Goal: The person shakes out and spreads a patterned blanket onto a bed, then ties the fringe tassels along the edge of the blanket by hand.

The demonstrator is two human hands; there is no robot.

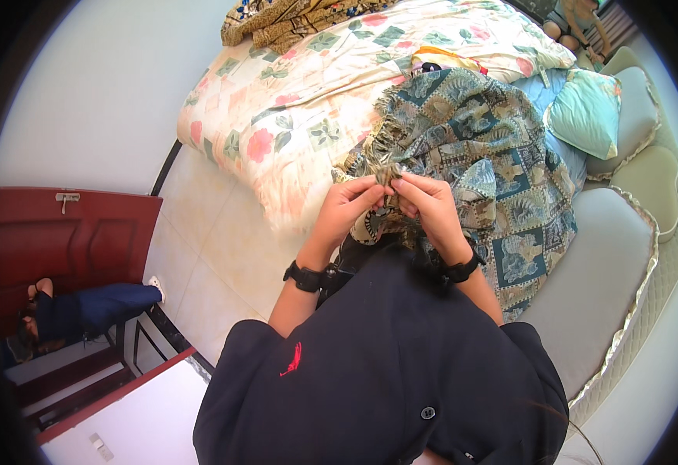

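Observation:
A fringed, patterned blanket in dark green, blue and beige lies spread to the right of centre, with part of it gathered toward me. Both hands meet at its near left edge. Thumb and fingers of my left hand are pinched on the blanket's fringed edge. Close beside it, my right hand pinches the same edge, the fingertips nearly touching. A tuft of the cloth sticks up between the two hands. Below them, some of the blanket hangs down in front of my dark shirt. Each wrist wears a black band.
Beyond lies a floral quilt with a brown patterned cloth at its far edge. A grey sofa cushion and a light green pillow are at right. At left, a person is by a red door; another person is at far right.

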